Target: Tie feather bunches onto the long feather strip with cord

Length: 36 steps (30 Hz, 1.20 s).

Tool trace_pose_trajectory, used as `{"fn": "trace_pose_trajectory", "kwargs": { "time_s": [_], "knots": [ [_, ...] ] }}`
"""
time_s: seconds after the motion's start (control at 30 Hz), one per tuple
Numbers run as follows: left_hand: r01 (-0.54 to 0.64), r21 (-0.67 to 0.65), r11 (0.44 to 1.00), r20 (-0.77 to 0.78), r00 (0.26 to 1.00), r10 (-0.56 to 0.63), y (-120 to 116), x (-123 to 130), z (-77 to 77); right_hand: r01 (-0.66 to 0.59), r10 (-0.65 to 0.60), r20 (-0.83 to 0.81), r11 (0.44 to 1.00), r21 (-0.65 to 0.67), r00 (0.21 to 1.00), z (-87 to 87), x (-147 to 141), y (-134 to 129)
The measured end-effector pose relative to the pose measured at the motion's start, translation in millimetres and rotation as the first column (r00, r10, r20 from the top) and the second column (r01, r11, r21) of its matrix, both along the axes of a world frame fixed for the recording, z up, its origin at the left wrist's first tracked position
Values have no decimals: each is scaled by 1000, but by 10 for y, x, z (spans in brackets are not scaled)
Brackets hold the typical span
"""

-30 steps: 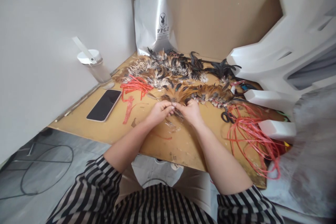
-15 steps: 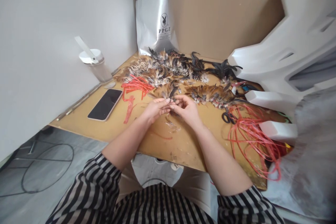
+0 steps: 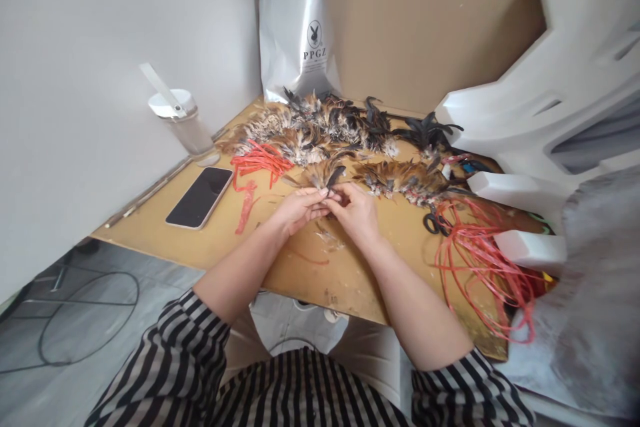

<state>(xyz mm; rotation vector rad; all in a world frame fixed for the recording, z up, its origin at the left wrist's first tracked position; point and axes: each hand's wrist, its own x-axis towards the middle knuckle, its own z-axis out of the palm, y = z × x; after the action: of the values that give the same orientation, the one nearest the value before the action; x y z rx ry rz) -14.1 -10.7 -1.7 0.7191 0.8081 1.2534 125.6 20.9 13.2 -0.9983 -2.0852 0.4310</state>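
Note:
Both my hands meet over the middle of the table. My left hand pinches the base of a small bunch of brown and dark feathers, which fans out away from me. My right hand is closed at the same base, its thumb and fingertips touching the left fingertips; the quill ends are mostly hidden. Just behind lies a large heap of brown, white and black feathers. A row of brown feather bunches rests to the right. Short red plastic strips lie to the left.
A phone and a lidded cup are on the left. Black-handled scissors and tangled red strips lie on the right, beside white foam pieces. A silver bag stands at the back of the table.
My right fingers have closed in nearer the base of the feather bunch, and a dark feather there has shifted. My left hand stays almost still.

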Motion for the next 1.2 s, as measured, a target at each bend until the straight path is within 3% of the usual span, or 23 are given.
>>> {"fn": "trace_pose_trajectory", "kwargs": {
  "time_s": [0.13,0.27,0.37,0.43,0.5,0.6,0.7,0.77,0.87,0.93,0.97,1.07,1.2],
  "knots": [
    [-99,41,994,-26,995,100,3,-49,50,-35,32,-45,997,-72,998,-37,16,30],
    [-246,90,965,95,967,238,37,-198,131,-147,133,-75,967,-209,988,-51,41,-22],
    [-270,70,960,177,951,254,55,-287,150,-333,363,7,861,-385,932,-10,12,-180],
    [-262,61,963,194,950,246,57,-307,139,-428,508,94,799,-422,856,24,-42,-328],
    [-248,62,967,190,954,232,54,-302,120,-449,552,222,808,-381,804,42,-114,-474],
    [-226,71,971,179,961,210,49,-278,100,-385,483,438,874,-298,758,18,-213,-614],
    [-216,73,974,169,965,201,45,-262,108,-348,459,400,881,-320,793,-34,-242,-597],
    [-208,67,976,166,967,195,39,-262,125,-352,486,218,818,-456,847,-43,-203,-503],
    [-154,73,985,175,975,140,19,-275,153,-360,439,-103,556,-749,893,11,-69,-298],
    [-93,93,991,187,980,74,0,-285,167,-454,391,-299,402,-795,870,72,42,-159],
    [-59,101,993,188,981,39,-9,-287,171,-507,354,-389,360,-783,851,100,96,-98],
    [55,91,994,153,986,-69,-34,-280,174,-576,268,-511,316,-754,817,155,220,35],
    [168,65,984,81,982,-173,-49,-262,169,-584,259,-524,349,-733,812,173,285,94]
  ]
}}
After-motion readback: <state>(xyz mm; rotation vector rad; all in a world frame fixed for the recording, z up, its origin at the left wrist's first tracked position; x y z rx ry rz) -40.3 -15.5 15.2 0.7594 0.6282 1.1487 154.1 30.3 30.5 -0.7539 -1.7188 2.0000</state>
